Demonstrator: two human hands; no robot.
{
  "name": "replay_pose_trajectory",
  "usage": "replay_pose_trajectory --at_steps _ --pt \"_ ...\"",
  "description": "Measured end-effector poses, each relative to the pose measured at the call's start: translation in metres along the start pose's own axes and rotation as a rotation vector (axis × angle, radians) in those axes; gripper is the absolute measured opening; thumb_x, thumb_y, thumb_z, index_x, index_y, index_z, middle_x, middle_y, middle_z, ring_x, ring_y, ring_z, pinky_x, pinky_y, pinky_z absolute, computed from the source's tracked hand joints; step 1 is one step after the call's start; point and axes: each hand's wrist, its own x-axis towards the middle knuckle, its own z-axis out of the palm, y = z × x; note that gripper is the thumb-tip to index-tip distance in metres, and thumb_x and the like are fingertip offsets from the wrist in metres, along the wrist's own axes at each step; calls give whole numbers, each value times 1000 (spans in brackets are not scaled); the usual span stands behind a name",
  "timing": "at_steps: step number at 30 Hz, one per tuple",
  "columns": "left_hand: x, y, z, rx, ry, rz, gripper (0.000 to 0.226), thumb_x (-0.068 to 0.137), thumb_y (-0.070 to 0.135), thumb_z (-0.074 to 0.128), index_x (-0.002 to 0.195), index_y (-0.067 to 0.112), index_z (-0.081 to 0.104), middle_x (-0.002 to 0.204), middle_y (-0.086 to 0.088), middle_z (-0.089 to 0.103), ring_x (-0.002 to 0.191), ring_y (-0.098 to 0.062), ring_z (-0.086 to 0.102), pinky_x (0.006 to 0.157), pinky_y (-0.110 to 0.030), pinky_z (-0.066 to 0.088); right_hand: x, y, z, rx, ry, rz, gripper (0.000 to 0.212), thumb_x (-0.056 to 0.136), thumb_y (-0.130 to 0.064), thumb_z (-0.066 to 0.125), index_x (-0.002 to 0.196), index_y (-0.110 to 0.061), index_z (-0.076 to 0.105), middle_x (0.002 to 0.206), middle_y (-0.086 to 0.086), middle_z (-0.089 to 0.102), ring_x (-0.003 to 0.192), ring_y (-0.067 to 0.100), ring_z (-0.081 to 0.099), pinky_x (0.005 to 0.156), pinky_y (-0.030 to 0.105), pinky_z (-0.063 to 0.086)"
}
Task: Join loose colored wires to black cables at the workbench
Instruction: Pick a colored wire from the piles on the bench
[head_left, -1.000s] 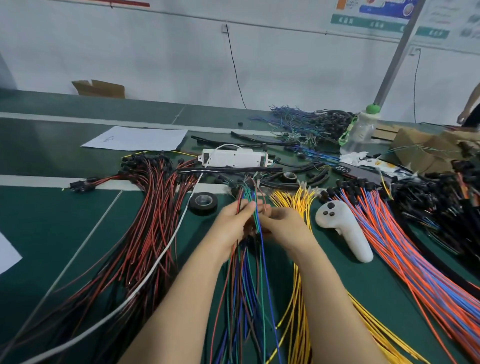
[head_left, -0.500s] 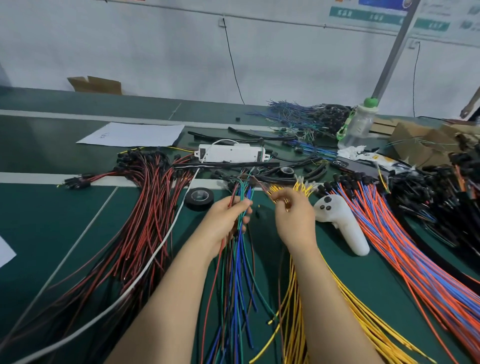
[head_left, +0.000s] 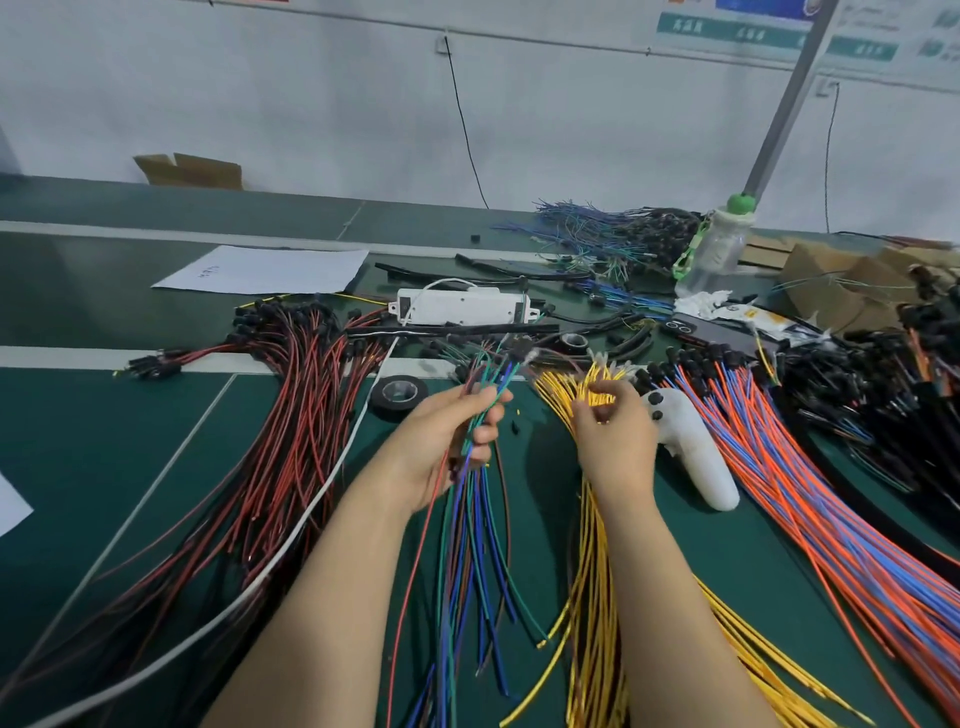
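Note:
My left hand (head_left: 452, 441) grips a bundle of blue, green and red wires (head_left: 475, 545) near its upper end; the loose ends trail toward me over the green mat. To its right, my right hand (head_left: 613, 431) pinches at the tips of the yellow wires (head_left: 587, 571), which lie in a long bunch running toward me. Black cables (head_left: 519, 330) with connectors lie just beyond both hands.
A red-and-black wire bundle (head_left: 270, 441) and a white cable (head_left: 291, 535) lie left. A black tape roll (head_left: 399, 395) sits beside my left hand. A white controller (head_left: 691, 452) and orange-blue wires (head_left: 810, 493) lie right. Farther back are a white box (head_left: 462, 306), a bottle (head_left: 717, 249) and paper (head_left: 265, 270).
My hands have separated. The right hand left the mixed bundle and moved right to the yellow wire tips. The left hand keeps hold of the blue-green bundle.

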Motion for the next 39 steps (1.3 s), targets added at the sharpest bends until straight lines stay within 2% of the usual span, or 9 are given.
replay_pose_trajectory --at_steps 4,6,10,13,18,22,29,35,39 --pt "7 -9 8 119 187 82 12 87 20 59 92 15 69 76 3 71 66 -7 66 62 -23 53 -13 -15 9 -40 -336 -225 24 88 -15 66 109 -23 58 84 -8 53 70 10 56 65 29 46" --pt "8 -13 10 106 232 87 12 88 19 61 95 15 69 81 -4 71 74 -18 68 75 -40 56 -17 -21 13 71 -468 -196 13 92 -12 59 102 -15 66 78 -5 59 56 9 57 56 27 52" --pt "8 -15 11 189 337 128 11 90 15 62 96 11 70 99 -16 70 101 -35 64 100 -54 44 -18 -26 10 377 -448 -32 13 95 -15 57 87 -7 64 66 1 59 46 6 54 49 19 48" --pt "9 -19 12 387 323 182 11 90 13 61 93 16 71 98 -11 72 101 -24 65 97 -43 47 -18 -25 7 401 -464 9 20 91 -19 64 92 0 61 66 3 58 46 4 52 47 15 45" --pt "9 -23 18 729 131 100 14 92 21 60 86 30 69 92 -3 73 79 -7 65 71 -19 50 -11 -17 2 455 -315 125 15 92 -10 62 78 -7 58 58 5 53 46 12 47 47 22 43" --pt "7 -24 21 544 97 -5 13 95 12 55 84 9 61 75 -8 70 63 -10 68 56 -19 52 -6 -12 -2 571 -272 204 19 90 -10 64 74 -9 57 56 1 53 48 10 51 50 22 47" --pt "5 -20 19 487 121 -6 11 96 12 53 87 9 60 68 -3 73 65 -11 71 56 -19 53 -8 -11 -1 685 -281 218 21 92 -10 61 73 -8 53 57 3 53 51 11 50 58 25 46" --pt "4 -21 18 458 171 43 7 92 15 60 88 10 63 73 -3 74 67 -13 71 54 -19 52 -7 -8 4 210 -131 59 19 87 -25 68 94 -16 54 74 0 56 62 14 52 64 29 42" --pt "4 -23 21 560 160 76 13 90 17 63 77 17 64 67 -4 69 64 -20 65 56 -26 48 -10 -19 3 211 -229 -35 20 89 -27 65 72 -18 63 61 -7 57 54 8 57 57 31 52"
